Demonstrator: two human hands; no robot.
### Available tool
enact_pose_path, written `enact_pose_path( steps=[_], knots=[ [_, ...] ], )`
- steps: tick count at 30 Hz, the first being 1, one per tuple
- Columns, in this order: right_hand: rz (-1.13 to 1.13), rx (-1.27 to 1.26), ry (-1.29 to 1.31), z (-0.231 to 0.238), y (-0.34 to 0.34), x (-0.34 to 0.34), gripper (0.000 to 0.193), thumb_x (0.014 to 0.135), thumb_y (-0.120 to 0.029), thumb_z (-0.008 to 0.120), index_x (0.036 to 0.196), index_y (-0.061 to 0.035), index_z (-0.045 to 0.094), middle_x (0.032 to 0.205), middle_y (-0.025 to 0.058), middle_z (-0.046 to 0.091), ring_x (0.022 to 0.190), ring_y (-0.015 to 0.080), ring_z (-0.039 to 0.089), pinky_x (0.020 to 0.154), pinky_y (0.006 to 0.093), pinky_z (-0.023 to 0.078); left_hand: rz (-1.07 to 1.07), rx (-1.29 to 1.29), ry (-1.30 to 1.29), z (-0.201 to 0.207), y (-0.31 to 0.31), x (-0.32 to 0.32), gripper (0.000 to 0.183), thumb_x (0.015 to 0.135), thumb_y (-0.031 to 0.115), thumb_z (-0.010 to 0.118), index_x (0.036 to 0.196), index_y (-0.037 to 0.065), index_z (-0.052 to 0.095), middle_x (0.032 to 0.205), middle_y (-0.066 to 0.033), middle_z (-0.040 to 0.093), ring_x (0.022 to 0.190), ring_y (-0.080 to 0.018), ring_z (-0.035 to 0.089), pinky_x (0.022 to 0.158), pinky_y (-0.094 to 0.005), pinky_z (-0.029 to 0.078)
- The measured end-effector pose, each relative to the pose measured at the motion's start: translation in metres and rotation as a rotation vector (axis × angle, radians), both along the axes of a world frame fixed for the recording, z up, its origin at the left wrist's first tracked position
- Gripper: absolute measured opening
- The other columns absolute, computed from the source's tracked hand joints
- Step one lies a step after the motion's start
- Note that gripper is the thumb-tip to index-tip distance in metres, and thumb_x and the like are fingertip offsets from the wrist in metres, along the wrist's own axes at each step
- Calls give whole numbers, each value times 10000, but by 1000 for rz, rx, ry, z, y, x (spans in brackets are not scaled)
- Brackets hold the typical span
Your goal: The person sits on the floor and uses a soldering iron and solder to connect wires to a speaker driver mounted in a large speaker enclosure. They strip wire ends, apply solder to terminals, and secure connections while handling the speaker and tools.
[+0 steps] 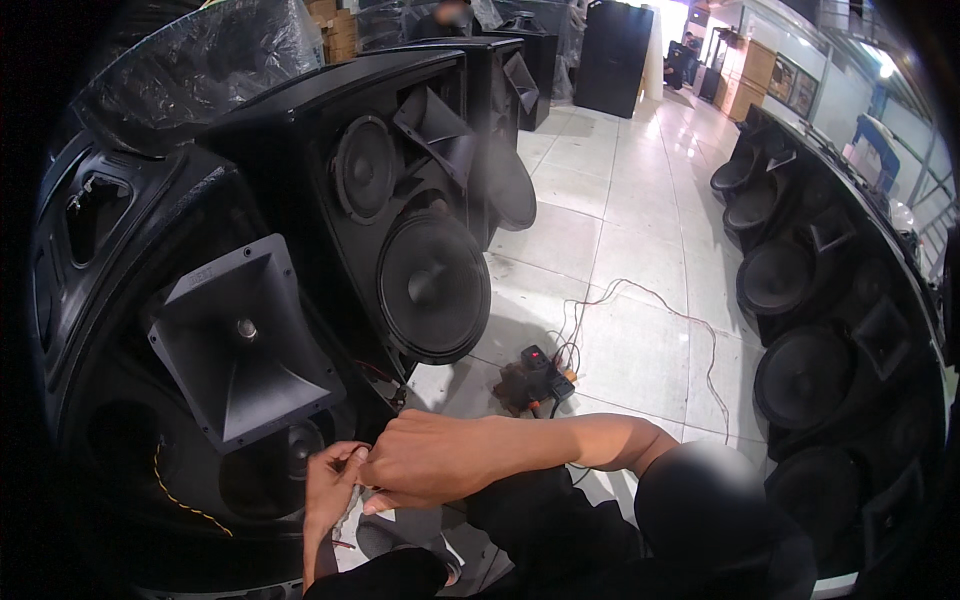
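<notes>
My right hand (425,458) reaches across to the left, its fingers curled against the fingertips of my left hand (333,482). Both hands are closed in a pinch, and whatever is between the fingers is hidden. Just to their left stands a black speaker cabinet with a grey horn (232,375) on its front. A round speaker driver (302,450) shows beneath the horn, close to my left hand. From a dark opening in this cabinet hangs a twisted yellow-and-black wire (180,500). A short bit of red wire (344,545) shows below my hands.
More black cabinets with a large woofer (433,288) stand beyond on the left. A row of speakers (805,375) lines the right side. On the tiled floor (640,345) lie a power socket block (545,375) and a long thin cable (712,375). People are in the background.
</notes>
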State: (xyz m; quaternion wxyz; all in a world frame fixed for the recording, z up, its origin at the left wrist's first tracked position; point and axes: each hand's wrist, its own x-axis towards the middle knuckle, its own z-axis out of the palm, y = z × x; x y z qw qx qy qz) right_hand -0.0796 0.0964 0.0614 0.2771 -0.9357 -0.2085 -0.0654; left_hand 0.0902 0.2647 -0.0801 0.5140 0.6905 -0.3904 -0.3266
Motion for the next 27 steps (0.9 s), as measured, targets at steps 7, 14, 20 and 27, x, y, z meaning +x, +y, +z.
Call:
enact_pose_path(
  steps=[7, 14, 20, 27],
  knots=[
    [4, -7, -9, -7, 2, 0, 403, 942, -314, 620, 749, 40, 604, 618, 190, 596, 639, 394, 626, 559, 435, 458, -12, 93, 5, -6, 3, 2, 185, 955, 117, 629, 1049, -33, 686, 902, -78, 711, 799, -98, 627, 736, -261, 504],
    [75, 54, -64, -2, 10, -1, 422, 942, -324, 608, 690, 12, 575, 614, 177, 583, 632, 392, 613, 561, 438, 447, 28, 247, 23, 37, -5, -21, 197, 948, 99, 627, 1091, -30, 668, 920, -82, 708, 836, -102, 628, 765, -274, 512],
    [94, 78, -68, 0, 13, 2, 431, 942, -318, 607, 667, 10, 564, 632, 182, 583, 637, 396, 609, 570, 437, 444, -64, 153, 102, 9, 6, -3, 262, 900, 109, 693, 1113, -38, 655, 974, -88, 710, 881, -121, 639, 796, -281, 515],
    [100, 91, -122, 1, 9, 2, 391, 933, -278, 616, 694, 30, 596, 625, 197, 589, 627, 394, 614, 556, 427, 446, -95, 166, 73, 9, 3, -5, 348, 806, 91, 758, 1113, -37, 655, 1010, -86, 709, 921, -130, 646, 826, -287, 512]
  ],
)
